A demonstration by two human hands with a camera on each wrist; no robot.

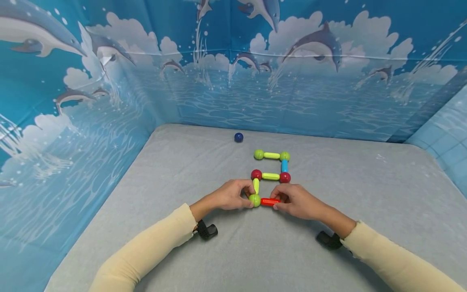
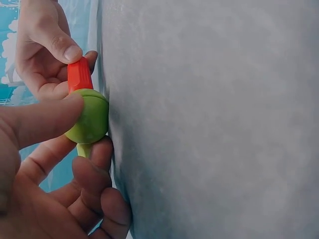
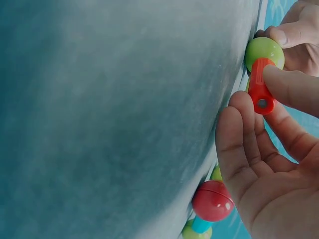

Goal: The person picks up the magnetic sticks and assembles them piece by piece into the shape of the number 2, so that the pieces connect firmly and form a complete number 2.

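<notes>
My left hand (image 1: 231, 194) pinches a green ball (image 1: 255, 200) between thumb and fingers at the near left corner of a chain of balls and rods. My right hand (image 1: 299, 201) holds a red magnetic rod (image 1: 269, 202), whose left end touches that ball. In the right wrist view, the rod's free end shows a round metal disc. From the green ball a yellow-green rod (image 1: 256, 185) runs back to a red ball (image 1: 256, 174). Another yellow-green rod (image 1: 270, 176) joins it to a second red ball (image 1: 285, 177).
Farther back, a blue rod (image 1: 284, 166) leads to a green ball (image 1: 285, 156), then a yellow-green rod (image 1: 271, 155) and another green ball (image 1: 259, 154). A dark blue ball (image 1: 238, 137) lies alone near the grey table's (image 1: 189, 162) back edge. Dolphin-print curtains (image 1: 226, 101) stand behind.
</notes>
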